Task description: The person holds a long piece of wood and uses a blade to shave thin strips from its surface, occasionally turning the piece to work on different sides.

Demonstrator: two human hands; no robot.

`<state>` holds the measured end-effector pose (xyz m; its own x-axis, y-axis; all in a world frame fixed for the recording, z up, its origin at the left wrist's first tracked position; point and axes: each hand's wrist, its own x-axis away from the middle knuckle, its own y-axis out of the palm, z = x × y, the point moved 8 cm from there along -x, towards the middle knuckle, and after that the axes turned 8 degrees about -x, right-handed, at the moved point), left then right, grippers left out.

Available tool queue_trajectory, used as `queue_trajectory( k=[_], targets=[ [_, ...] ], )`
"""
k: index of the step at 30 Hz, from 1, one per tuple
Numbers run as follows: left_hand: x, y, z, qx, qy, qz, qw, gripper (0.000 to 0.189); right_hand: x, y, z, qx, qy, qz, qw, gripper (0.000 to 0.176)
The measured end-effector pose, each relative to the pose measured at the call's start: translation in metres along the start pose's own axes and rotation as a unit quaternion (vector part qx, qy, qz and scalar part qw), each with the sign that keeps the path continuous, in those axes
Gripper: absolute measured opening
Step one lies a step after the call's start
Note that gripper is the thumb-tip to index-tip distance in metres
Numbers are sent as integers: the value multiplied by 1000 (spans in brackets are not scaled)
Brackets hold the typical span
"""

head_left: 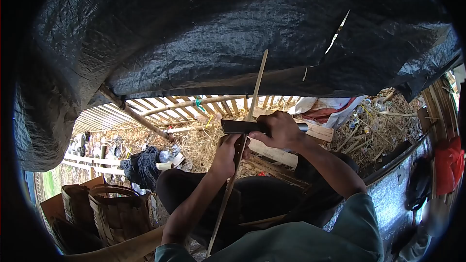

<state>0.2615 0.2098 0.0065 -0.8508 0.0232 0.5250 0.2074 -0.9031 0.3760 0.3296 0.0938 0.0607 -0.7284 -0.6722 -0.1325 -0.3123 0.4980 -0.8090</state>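
One strip (pixel 258 82) between hands (pixel 229 154) (pixel 280 130), apparently.

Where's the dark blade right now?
Head view, centre: the dark blade juts left from the right hand, crossing the long strip just beyond the left hand.

The picture is bright in some spots and dim in others. Daylight comes in through the gaps in the slats (pixel 179 109) and makes them glow. The big black sheet (pixel 233 34) is dark, with a soft shine in its middle. The lap (pixel 264 196) is in deep shadow. A silver sheet (pixel 388 199) at the right has a white glare. Lines bend near the edges, and the corners are black. A patch at the lower right is blurry.
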Motion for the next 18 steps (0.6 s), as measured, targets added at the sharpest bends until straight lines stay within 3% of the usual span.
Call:
queue_trajectory(
  k=[6, 12, 15, 18],
  targets=[
    [-5, 1, -3, -61, 24, -35, 997, 26, 2, -6, -7, -45, -14, -7, 999, 50],
    [11, 10, 17, -197, 105, 15, 975, 28, 6, 0, -6, -93, -51, -8, 994, 40],
    [6, 7, 9, -259, 108, 32, 959, 19, 7, 2, -5, -80, -54, -6, 995, 42],
    [17, 15, 29, -427, 408, 99, 801, 8, 8, 0, -7, -45, -111, 55, 991, 47]
  ],
)
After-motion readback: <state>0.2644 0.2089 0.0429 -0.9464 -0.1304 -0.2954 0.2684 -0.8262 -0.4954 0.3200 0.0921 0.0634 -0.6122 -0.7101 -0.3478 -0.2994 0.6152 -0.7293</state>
